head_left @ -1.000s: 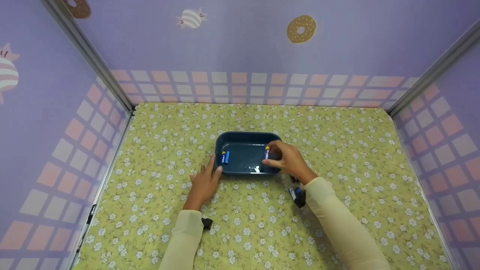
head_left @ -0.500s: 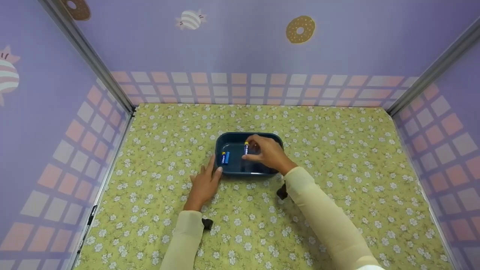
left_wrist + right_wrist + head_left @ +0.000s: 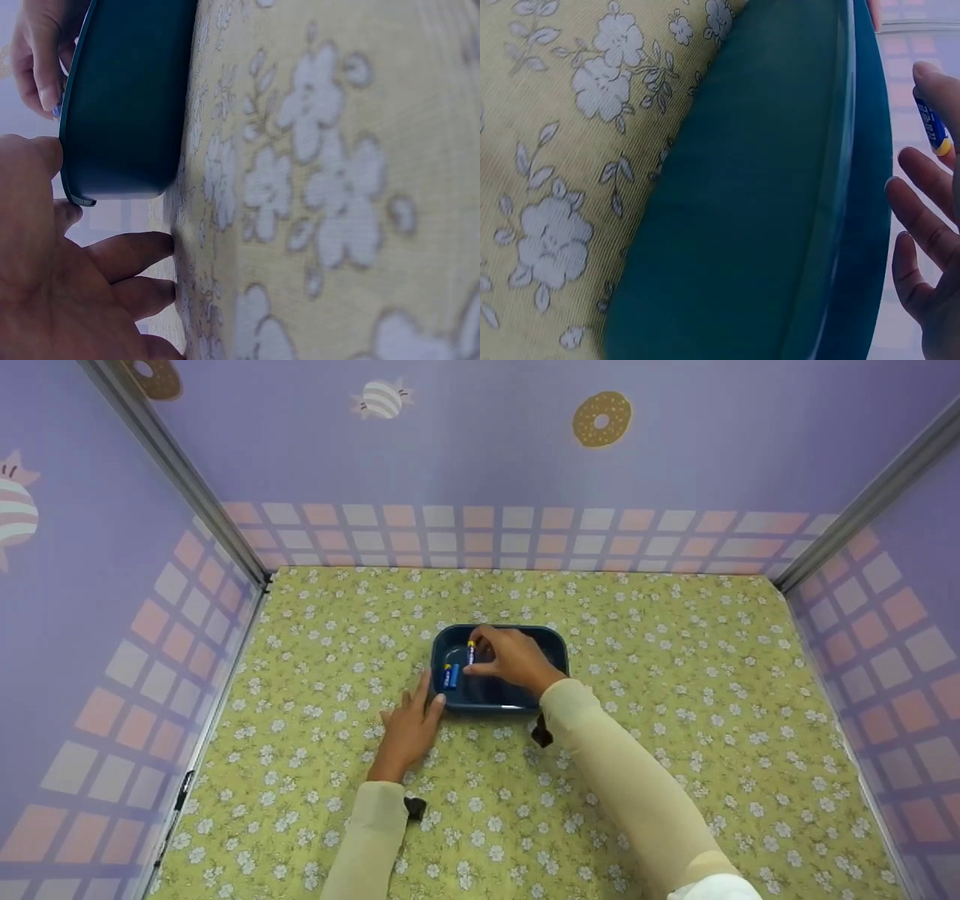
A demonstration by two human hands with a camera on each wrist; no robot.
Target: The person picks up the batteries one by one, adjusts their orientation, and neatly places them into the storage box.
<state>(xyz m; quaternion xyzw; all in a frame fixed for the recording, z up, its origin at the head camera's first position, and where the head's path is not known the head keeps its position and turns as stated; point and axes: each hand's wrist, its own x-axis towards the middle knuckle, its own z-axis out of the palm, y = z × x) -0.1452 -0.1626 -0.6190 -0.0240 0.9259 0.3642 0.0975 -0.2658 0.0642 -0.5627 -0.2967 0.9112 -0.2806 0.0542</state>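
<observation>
A dark teal rectangular tub [image 3: 499, 707] stands on the flowered cloth. My right hand [image 3: 517, 658] reaches over it and pinches a blue battery [image 3: 471, 654] with a yellow end between thumb and fingertips. In the right wrist view the same battery [image 3: 931, 124] shows above the tub's rim, the other fingers spread. Two blue batteries [image 3: 451, 676] lie side by side at the left end inside the tub. Against the tub's near left corner rests my left hand [image 3: 409, 729], fingers extended, with thumb and index at the rim and the other fingertips down on the cloth in the left wrist view.
The yellow-green flowered cloth [image 3: 675, 660] covers the table. Purple panels with a checked band [image 3: 517, 529] stand behind and at both sides, joined by grey metal posts [image 3: 862, 502]. A dark wrist device [image 3: 415, 808] sits on the left wrist.
My right hand has carried its battery leftward across the tub, from the right end to near the two lying batteries. The left hand has stayed in place.
</observation>
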